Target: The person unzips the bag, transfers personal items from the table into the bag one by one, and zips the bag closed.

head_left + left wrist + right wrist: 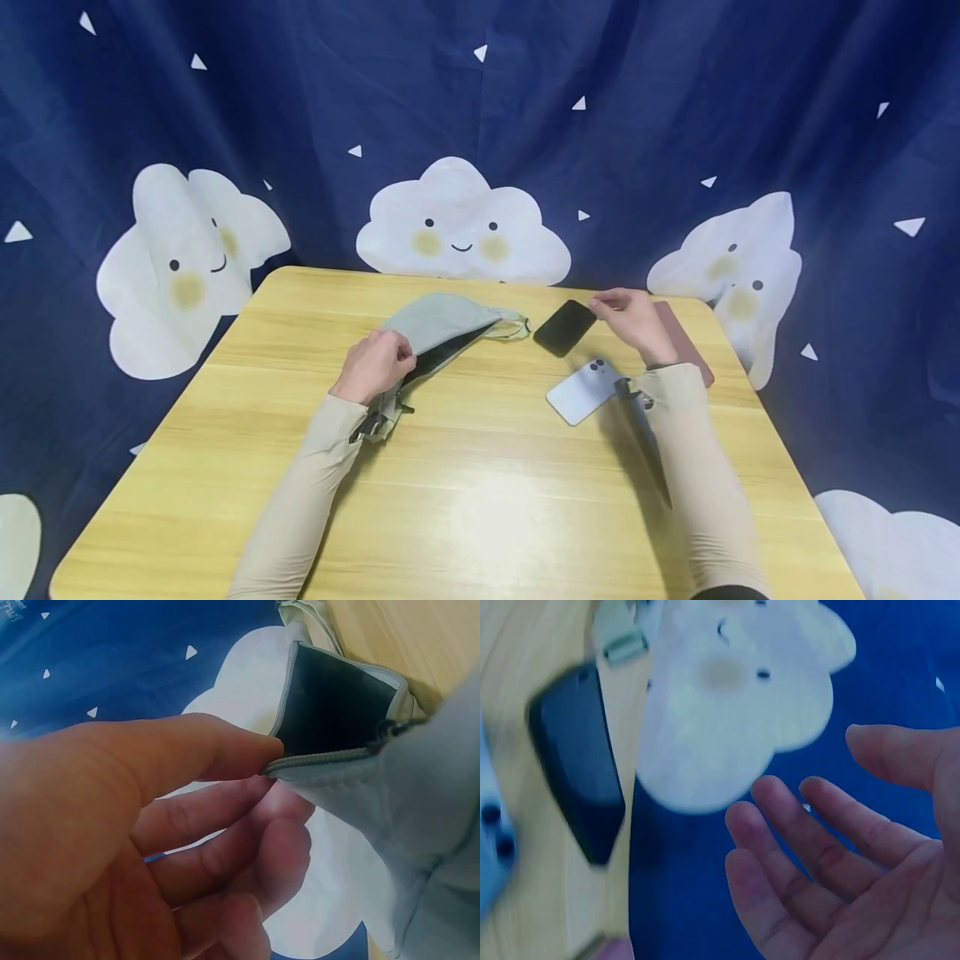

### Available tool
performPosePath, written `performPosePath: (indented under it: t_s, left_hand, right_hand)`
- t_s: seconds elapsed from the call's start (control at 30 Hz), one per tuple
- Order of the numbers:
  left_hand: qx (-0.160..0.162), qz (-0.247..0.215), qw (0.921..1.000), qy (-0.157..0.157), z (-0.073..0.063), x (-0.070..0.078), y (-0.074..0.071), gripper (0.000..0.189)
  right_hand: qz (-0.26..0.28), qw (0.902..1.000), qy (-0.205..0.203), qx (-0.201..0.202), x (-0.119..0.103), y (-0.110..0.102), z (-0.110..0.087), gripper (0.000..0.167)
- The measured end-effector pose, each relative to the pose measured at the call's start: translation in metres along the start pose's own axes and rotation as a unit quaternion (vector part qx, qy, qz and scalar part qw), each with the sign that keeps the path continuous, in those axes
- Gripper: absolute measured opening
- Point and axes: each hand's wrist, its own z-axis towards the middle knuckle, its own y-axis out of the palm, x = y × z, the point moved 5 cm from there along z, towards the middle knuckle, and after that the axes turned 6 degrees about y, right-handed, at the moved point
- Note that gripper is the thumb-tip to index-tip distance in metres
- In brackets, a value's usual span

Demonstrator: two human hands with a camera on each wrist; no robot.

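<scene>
A pale grey-green waist bag (435, 321) lies on the table, its zipped mouth (337, 697) gaping and dark inside. My left hand (377, 364) pinches the zipper edge between thumb (217, 746) and forefinger at the bag's near end. To the right of the bag is a flat black slab (564, 328) with rounded corners, like a power bank or phone. Beside its right end hovers my right hand (636, 323), fingers apart and bent a little, with nothing between them in the right wrist view. A pale blue phone (579, 395) lies camera side up below that hand.
A dusty-pink flat item (686, 342), like a notebook, lies at the table's right edge, partly behind the right forearm. The bag's strap and buckle (513, 327) reach toward the black slab. A dark blue cloud-print curtain (480, 100) hangs behind the wooden table (450, 483).
</scene>
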Motion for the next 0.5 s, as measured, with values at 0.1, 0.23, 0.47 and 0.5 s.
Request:
performPosePath:
  t_s: [0.1, 0.23, 0.47, 0.5]
  left_hand:
    - [0.000, 0.001, 1.0000, 0.001, 0.000, -0.001, 0.000, 0.011]
    - [-0.002, 0.002, 1.0000, 0.000, -0.001, -0.001, 0.000, 0.011]
    - [-0.004, 0.002, 1.0000, 0.001, -0.001, -0.001, -0.001, 0.010]
    - [-0.005, 0.003, 1.0000, 0.001, -0.001, -0.001, -0.001, 0.010]
  right_hand:
    - [0.020, 0.9985, 0.051, 0.012, 0.011, -0.022, -0.007, 0.048]
    - [0.013, 0.9968, 0.076, 0.023, 0.024, -0.049, -0.013, 0.057]
    - [-0.068, 0.9958, 0.024, 0.056, 0.047, -0.086, -0.009, 0.053]
    - [-0.071, 0.9955, 0.026, 0.057, 0.051, -0.089, -0.008, 0.054]
